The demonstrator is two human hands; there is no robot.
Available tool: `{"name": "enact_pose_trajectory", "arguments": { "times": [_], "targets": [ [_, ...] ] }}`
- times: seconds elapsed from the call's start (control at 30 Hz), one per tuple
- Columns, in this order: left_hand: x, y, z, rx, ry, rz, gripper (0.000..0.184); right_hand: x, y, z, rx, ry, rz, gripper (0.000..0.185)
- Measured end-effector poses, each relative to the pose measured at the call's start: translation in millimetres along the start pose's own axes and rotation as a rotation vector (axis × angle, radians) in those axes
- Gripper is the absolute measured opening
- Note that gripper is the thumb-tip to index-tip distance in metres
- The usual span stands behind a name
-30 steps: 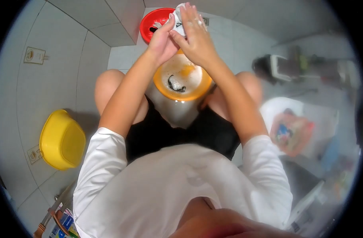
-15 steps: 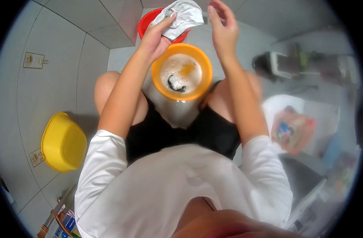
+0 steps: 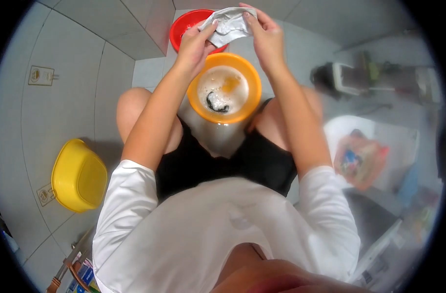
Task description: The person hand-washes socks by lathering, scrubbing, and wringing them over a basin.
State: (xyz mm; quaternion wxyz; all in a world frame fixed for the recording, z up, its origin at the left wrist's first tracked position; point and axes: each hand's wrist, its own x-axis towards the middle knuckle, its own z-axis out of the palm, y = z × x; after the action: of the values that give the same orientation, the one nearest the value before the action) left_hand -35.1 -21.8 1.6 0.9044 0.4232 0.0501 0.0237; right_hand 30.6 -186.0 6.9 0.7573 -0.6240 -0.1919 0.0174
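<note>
A wet-looking white cloth point(image 3: 230, 27) is stretched between my two hands, above the far side of an orange basin. My left hand point(image 3: 196, 45) pinches its left end, thumb on top. At the right end, my right hand point(image 3: 268, 36) grips it between thumb and fingers. The orange basin point(image 3: 253, 90) stands between my knees and holds foamy water with a dark strip-like item point(image 3: 217, 103) in it. Behind my left hand and the cloth, a red basin point(image 3: 180, 30) is partly hidden; its contents are hard to make out.
A yellow basin point(image 3: 79, 176) hangs by the tiled wall at the left. To the right are a white container point(image 3: 336, 128) with a pinkish bag point(image 3: 360, 161) and blurred dark and white objects point(image 3: 342, 80). Bottles or packets point(image 3: 86, 278) stand at the lower left.
A second ago my palms were pressed around the bunched cloth. They parted, leaving it in my left hand; since then my right hand has come back and taken hold of its right end.
</note>
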Motion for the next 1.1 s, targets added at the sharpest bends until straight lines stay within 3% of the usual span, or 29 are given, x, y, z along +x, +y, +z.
{"name": "enact_pose_trajectory", "arguments": {
  "times": [0.1, 0.2, 0.3, 0.4, 0.5, 0.57, 0.63, 0.7, 0.9, 0.97, 1.0, 1.1],
  "targets": [
    [-2.6, 0.7, -2.2, 0.049, -0.006, 0.009, 0.034, -2.9, -0.7, 2.0, 0.019, 0.015, 0.037, 0.034],
    [-1.1, -6.1, -6.9, 0.147, -0.009, -0.015, 0.033, -5.1, -5.8, 8.4, 0.249, -0.042, 0.153, 0.043],
    [-0.6, -24.0, -12.0, 0.328, 0.009, 0.012, 0.029, -12.9, -6.6, 22.5, 0.202, -0.073, 0.082, 0.036],
    [-4.0, -27.9, -11.5, 0.553, 0.011, 0.039, 0.027, -20.6, 13.6, 28.4, -0.150, -0.271, -0.075, 0.031],
    [-1.0, -30.2, -15.7, 0.699, -0.015, -0.034, 0.034, -20.4, 37.6, 33.3, -0.192, -0.128, 0.027, 0.033],
    [-2.2, -27.6, -9.3, 0.062, -0.103, -0.186, 0.039, -13.2, 37.2, 27.8, -0.245, -0.101, 0.051, 0.034],
    [0.3, -22.9, -13.4, 0.024, -0.134, -0.186, 0.041, -7.7, 37.5, 20.6, -0.298, -0.067, 0.072, 0.036],
    [2.6, -19.9, -17.1, -0.012, -0.167, -0.187, 0.042, -3.2, 40.5, 14.8, -0.426, -0.113, -0.044, 0.040],
    [5.1, -12.3, -16.5, 0.040, -0.039, -0.026, 0.048, -17.4, 19.2, 26.1, -0.512, -0.167, -0.025, 0.050],
    [5.7, -12.1, -18.1, -0.251, -0.220, -0.103, 0.056, -14.7, 33.6, 19.3, -0.653, -0.118, -0.089, 0.053],
    [5.1, -14.4, -16.6, -0.250, -0.220, -0.103, 0.056, -12.5, 42.9, 14.4, -0.793, -0.065, -0.153, 0.056],
    [-5.0, -21.1, -1.6, -0.185, -0.276, -0.069, 0.063, -8.2, 52.0, 5.7, -0.777, -0.077, -0.136, 0.065]
  ]
}}
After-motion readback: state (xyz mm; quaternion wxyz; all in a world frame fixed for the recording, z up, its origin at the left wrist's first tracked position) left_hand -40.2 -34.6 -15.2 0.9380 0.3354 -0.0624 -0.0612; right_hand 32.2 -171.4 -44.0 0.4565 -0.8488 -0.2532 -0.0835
